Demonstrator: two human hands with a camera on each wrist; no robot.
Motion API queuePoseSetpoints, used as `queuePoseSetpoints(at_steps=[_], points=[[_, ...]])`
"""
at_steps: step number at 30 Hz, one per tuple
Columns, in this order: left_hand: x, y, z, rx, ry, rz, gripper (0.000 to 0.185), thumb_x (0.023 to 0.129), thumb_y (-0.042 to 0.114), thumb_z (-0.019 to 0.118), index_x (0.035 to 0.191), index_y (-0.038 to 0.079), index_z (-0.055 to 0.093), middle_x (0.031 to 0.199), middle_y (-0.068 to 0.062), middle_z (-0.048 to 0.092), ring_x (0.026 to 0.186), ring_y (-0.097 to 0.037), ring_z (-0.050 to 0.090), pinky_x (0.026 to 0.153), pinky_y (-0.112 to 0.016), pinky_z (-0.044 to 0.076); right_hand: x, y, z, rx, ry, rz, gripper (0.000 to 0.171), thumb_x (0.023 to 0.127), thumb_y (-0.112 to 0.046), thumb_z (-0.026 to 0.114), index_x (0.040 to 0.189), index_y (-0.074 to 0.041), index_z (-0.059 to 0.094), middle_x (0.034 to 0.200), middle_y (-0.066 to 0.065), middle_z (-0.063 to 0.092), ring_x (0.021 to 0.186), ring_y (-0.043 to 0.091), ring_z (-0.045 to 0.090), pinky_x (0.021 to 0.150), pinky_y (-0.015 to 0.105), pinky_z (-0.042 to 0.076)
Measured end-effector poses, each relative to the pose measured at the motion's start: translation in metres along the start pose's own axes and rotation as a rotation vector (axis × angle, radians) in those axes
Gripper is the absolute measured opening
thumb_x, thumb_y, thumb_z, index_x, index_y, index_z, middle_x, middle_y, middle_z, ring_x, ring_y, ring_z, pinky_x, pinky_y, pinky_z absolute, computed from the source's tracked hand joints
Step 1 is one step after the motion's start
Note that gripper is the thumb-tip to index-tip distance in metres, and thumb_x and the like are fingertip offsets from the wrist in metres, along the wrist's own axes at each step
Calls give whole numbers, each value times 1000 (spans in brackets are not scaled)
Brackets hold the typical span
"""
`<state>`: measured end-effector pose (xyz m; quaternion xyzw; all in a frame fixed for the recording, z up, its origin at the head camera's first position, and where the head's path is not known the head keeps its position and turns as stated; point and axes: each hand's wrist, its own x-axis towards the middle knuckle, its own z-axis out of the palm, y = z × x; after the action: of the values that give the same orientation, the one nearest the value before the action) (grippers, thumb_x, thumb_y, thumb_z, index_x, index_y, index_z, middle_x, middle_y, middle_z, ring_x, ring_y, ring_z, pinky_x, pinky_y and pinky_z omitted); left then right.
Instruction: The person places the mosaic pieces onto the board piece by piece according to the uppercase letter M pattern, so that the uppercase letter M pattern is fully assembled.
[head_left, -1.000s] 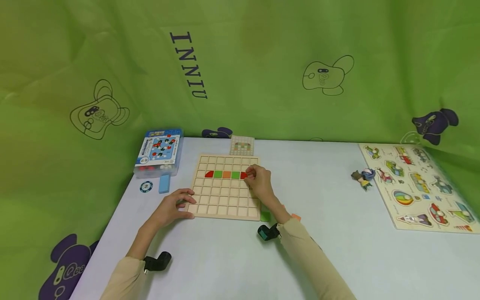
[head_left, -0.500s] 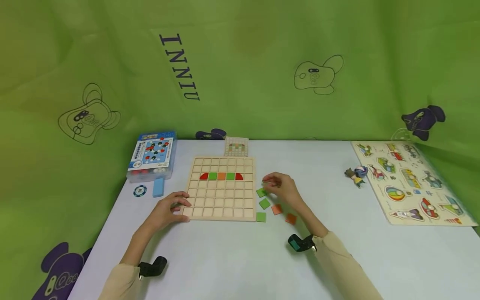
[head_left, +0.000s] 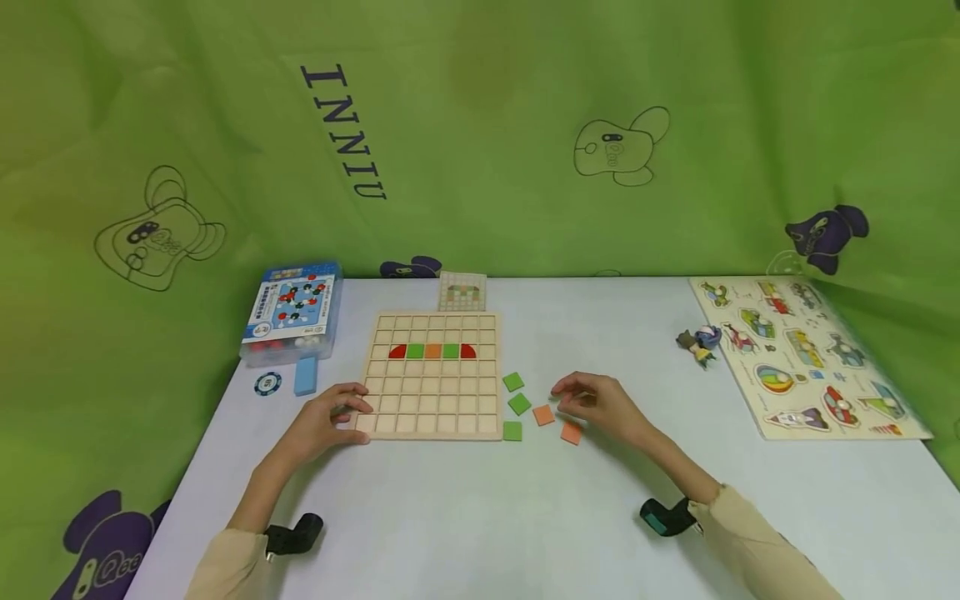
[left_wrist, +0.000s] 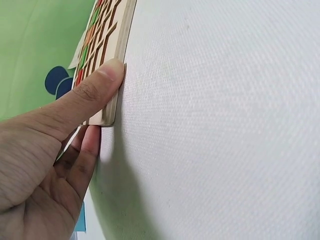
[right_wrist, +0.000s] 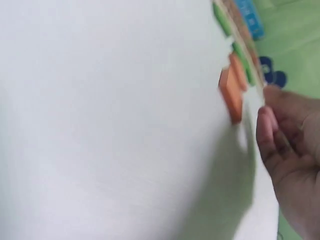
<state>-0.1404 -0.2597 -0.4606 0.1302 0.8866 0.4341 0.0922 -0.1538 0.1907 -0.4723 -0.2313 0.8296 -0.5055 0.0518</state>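
Your right hand [head_left: 600, 407] has left the red piece [head_left: 468, 352] at the row's three o'clock end and now hangs just beside the loose orange tiles [head_left: 571, 433], around the board's four o'clock. Its fingers curl loosely, the gap narrow, no tile visible between them. That row of five looks settled, while two orange and three green tiles [head_left: 519, 404] lie off the board [head_left: 430, 386]. Your left hand [head_left: 318, 425] still grips its eight o'clock corner.
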Motion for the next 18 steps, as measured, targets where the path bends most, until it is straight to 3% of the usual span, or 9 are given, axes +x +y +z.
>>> queuePoseSetpoints(at_steps=[9, 18], points=[[3, -1, 2, -10, -16, 15, 34, 69, 3, 83, 98, 1, 68, 132, -19, 50, 126, -37, 43, 92, -38, 51, 49, 5, 10, -62, -88, -18, 30, 81, 0, 75, 109, -1, 65, 100, 9, 67, 82, 17, 60, 74, 23, 55], [-1, 2, -1, 2, 1, 8, 33, 68, 3, 83, 97, 0, 68, 131, -20, 50, 124, -39, 44, 92, -42, 52, 65, 0, 18, -80, -143, -43, 27, 80, 4, 74, 105, 0, 66, 86, 6, 64, 73, 14, 52, 62, 20, 48]])
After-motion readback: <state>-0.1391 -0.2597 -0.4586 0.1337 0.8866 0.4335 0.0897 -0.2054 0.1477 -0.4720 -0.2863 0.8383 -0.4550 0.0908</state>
